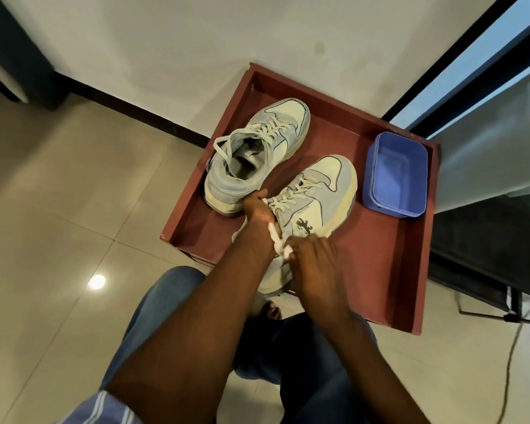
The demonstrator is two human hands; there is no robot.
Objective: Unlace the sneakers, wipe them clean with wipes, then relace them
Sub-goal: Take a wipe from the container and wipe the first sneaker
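Right hand (pixel 311 255) pinches a wipe (pixel 280 244) at the near sneaker's (pixel 312 197) heel. Left hand (pixel 257 206) grips its collar; the toe points away.

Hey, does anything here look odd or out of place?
Slightly: the nearer grey suede sneaker overhangs the red tray's near edge at the heel, and both it and the farther grey sneaker are laced.

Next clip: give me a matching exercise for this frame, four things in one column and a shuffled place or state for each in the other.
Things:
1. far sneaker
2. near sneaker
3. blue tub
4. wipe

Places or states:
A. pinched in the right hand
B. at the red tray's right side
C. gripped by the left hand
D. untouched, at the tray's back left

Pairs: 1-D, 2-C, 3-B, 4-A
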